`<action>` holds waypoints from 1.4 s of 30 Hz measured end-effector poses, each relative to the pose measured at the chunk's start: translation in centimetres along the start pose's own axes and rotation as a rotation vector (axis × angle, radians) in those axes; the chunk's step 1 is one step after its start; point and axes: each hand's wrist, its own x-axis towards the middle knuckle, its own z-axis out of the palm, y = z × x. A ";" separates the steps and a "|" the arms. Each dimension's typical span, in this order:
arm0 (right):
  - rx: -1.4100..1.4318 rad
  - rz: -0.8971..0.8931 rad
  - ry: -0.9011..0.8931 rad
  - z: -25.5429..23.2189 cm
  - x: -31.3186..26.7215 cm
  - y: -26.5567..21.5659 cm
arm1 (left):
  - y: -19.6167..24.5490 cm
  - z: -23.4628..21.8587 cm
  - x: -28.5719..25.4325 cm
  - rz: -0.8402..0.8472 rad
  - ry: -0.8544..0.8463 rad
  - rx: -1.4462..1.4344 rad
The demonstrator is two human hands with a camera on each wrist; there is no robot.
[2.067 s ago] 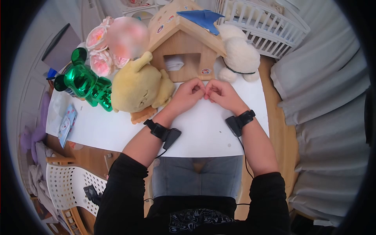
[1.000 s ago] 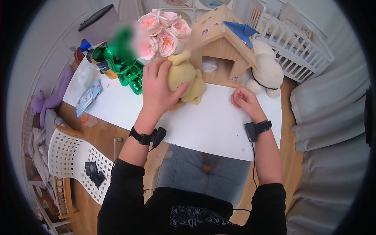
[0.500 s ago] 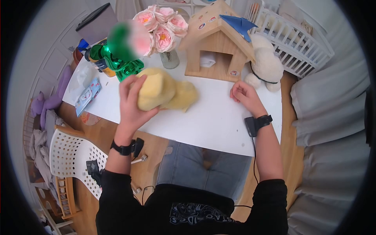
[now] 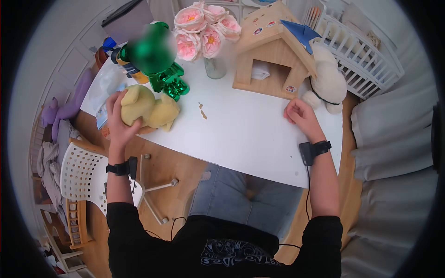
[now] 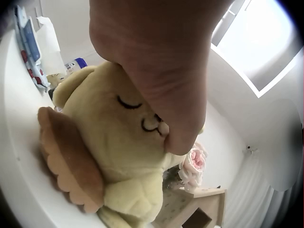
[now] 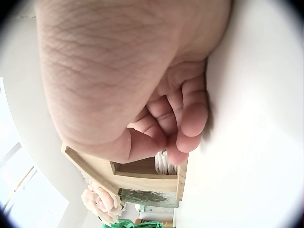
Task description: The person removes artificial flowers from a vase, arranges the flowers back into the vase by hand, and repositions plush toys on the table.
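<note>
A pale yellow plush toy is at the left end of the white table, gripped by my left hand. Fingers spread over its head while the thumb presses against the face. The left wrist view shows its stitched closed eye, a small smile and a brown scalloped piece at its side. Over at the right, my right hand rests on the tabletop near the wooden house, fingers loosely curled. Nothing shows in that palm in the right wrist view.
Behind the plush stands a shiny green bear figure, beside pink flowers in a glass vase. A white plush sits right of the house. A brown mark shows on the table. A white chair stands at the left.
From beside the right hand, my left hand went to the plush toy, took hold of it and moved it leftward from before the house and flowers. The right hand shifted slightly right and stayed down.
</note>
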 end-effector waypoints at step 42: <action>0.021 -0.025 0.005 -0.2 -0.1 -0.3 | 10.9 25.6 11.2 -0.422 0.079 -0.555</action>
